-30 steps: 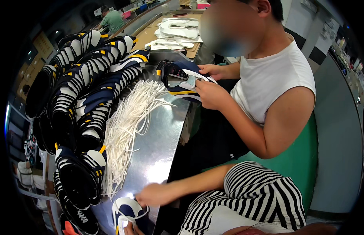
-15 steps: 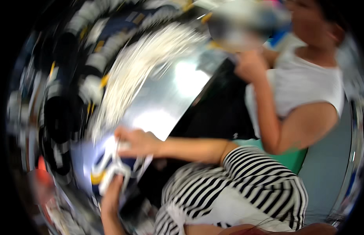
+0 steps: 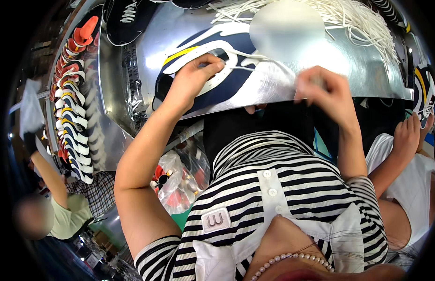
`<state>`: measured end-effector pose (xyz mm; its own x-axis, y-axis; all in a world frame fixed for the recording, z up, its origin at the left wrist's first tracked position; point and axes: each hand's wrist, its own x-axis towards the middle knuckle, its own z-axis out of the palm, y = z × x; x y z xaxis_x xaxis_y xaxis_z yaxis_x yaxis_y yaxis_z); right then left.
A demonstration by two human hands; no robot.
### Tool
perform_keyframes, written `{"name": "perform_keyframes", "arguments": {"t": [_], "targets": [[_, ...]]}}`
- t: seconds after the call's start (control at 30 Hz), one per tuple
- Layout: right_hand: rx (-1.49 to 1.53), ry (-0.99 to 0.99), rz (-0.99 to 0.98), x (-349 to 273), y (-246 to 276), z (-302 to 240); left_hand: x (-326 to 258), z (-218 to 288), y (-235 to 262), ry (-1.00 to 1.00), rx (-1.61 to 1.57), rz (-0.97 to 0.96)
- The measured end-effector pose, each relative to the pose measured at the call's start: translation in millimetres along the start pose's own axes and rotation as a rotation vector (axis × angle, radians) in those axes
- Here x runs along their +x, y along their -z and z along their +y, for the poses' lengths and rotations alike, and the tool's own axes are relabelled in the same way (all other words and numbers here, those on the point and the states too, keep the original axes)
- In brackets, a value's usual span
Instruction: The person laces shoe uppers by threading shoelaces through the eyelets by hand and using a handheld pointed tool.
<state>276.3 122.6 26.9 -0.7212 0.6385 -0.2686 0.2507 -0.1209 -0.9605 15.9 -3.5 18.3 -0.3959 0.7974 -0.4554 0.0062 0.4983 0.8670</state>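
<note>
A navy, white and yellow shoe upper (image 3: pixel 217 96) lies on the shiny metal table in front of me. My left hand (image 3: pixel 196 77) rests on it, thumb and forefinger pinched at the white eyelet edge. From the eyelets a white shoelace (image 3: pixel 262 57) stretches rightward to my right hand (image 3: pixel 325 89). That hand is raised at the table's near edge, to the right of the upper, fingers curled and a little smeared by motion. The lace end appears to be in its grip, though the fingertips hide it.
A heap of loose white shoelaces (image 3: pixel 362 23) lies at the far right of the metal table (image 3: pixel 367 70). A black laced shoe (image 3: pixel 128 18) is at the far left. Stacked shoe uppers (image 3: pixel 72 112) line the left side. Co-workers sit left and right; a plastic bag (image 3: pixel 175 182) is below the table.
The view has turned and sharpened. Both hands were close together at the upper; now my right hand is apart to the right, with the lace stretched towards it.
</note>
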Motion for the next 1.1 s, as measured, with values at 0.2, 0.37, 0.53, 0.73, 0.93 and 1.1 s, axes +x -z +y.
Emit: {"name": "perform_keyframes", "arguments": {"t": [0.2, 0.37, 0.53, 0.73, 0.93, 1.1], "targets": [[-0.034, 0.244, 0.265, 25.2, 0.0, 5.9, 4.9, -4.5, -0.4, 0.037, 0.057, -0.086], [-0.327, 0.379, 0.179, 86.6, -28.2, 39.5, -2.5, 0.9, 0.4, 0.123, 0.033, -0.25], [-0.169, 0.351, 0.084, 94.3, -55.1, 35.0, -4.2, -11.5, 16.9, -0.529, 0.822, 0.327], [-0.312, 0.281, 0.038, 107.5, -51.4, 48.7, 6.7, -35.2, 21.2, -0.403, 0.3, 0.118], [-0.068, 0.262, -0.038, 122.0, -52.5, 53.2, 10.5, -28.4, 15.8, -0.48, 0.391, 0.25], [-0.111, 0.29, -0.093, 113.2, -51.1, 50.8, 10.0, -33.8, 20.8, -0.55, 0.312, 0.205]]}}
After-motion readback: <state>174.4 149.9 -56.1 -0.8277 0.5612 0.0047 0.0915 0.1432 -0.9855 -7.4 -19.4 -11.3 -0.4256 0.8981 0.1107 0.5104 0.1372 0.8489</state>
